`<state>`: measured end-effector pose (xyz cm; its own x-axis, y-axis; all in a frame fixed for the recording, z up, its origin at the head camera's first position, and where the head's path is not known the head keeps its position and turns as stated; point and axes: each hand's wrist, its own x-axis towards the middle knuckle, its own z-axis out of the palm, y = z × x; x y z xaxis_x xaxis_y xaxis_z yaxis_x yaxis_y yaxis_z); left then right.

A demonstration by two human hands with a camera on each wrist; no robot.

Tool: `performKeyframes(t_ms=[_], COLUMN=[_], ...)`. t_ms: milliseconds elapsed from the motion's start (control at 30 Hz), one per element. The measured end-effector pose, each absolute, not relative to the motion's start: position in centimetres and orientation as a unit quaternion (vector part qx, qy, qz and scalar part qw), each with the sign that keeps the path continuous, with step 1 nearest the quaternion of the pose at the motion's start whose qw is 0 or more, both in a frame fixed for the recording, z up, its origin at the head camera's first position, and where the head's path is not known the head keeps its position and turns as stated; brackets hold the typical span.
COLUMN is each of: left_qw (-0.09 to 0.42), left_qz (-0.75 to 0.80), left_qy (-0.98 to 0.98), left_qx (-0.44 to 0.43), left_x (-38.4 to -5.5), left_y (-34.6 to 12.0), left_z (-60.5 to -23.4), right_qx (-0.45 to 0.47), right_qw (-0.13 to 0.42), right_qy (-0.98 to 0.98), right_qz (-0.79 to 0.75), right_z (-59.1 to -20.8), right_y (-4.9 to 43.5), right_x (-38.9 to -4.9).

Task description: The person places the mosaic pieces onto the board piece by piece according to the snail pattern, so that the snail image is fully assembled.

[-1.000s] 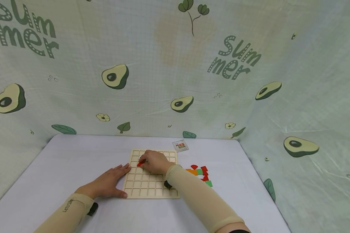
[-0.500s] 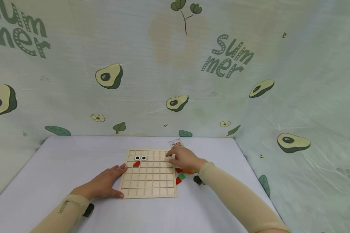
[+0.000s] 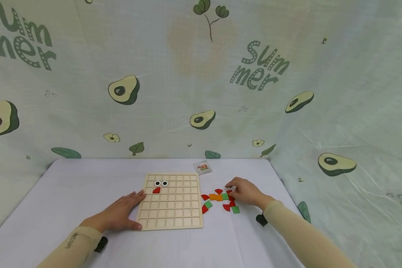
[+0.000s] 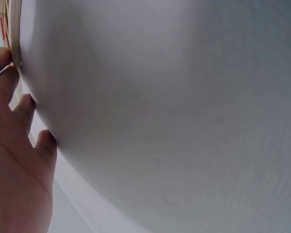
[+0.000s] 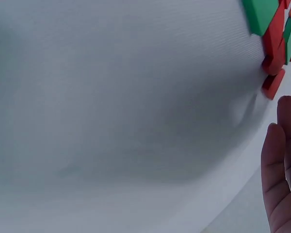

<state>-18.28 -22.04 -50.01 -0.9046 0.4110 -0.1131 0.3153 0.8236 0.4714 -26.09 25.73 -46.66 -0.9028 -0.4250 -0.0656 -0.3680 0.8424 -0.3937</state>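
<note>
A wooden grid board (image 3: 169,201) lies flat on the table. Two round eye pieces (image 3: 161,183) sit side by side in its upper left cells, with a red quarter-round piece (image 3: 156,190) just below. My left hand (image 3: 115,214) is spread along the board's left edge, fingertips at the rim and thumb at the near corner. Over the right end of the loose pieces hovers my right hand (image 3: 248,191), thumb and index apart. Its fingertips overlap a red piece (image 3: 231,197) in the head view. In the right wrist view its fingers (image 5: 274,165) are extended beside the red and green pieces.
Right of the board lie several loose flat pieces: orange squares (image 3: 216,197), green squares (image 3: 235,210) and red quarter-rounds (image 3: 219,191). Behind them is a small picture card (image 3: 203,167). A patterned cloth (image 3: 167,123) hangs behind the white table (image 3: 100,175).
My right hand has left the red quarter-round piece in the board and moved right, past the card, to the loose pieces. The left hand stays at the board's edge.
</note>
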Motion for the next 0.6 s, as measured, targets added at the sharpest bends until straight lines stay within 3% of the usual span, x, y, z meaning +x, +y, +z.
performKeyframes(t_ms=[600], left_qw=[0.097], left_qz=[0.223], left_qy=[0.948], left_qx=[0.207], left_x=[-18.1], left_y=[-21.9], left_z=[-49.4], right_qx=[-0.205], right_qw=[0.072], right_qy=[0.961], right_qz=[-0.174], right_z=[-47.9], right_y=[26.7], right_x=[-26.7])
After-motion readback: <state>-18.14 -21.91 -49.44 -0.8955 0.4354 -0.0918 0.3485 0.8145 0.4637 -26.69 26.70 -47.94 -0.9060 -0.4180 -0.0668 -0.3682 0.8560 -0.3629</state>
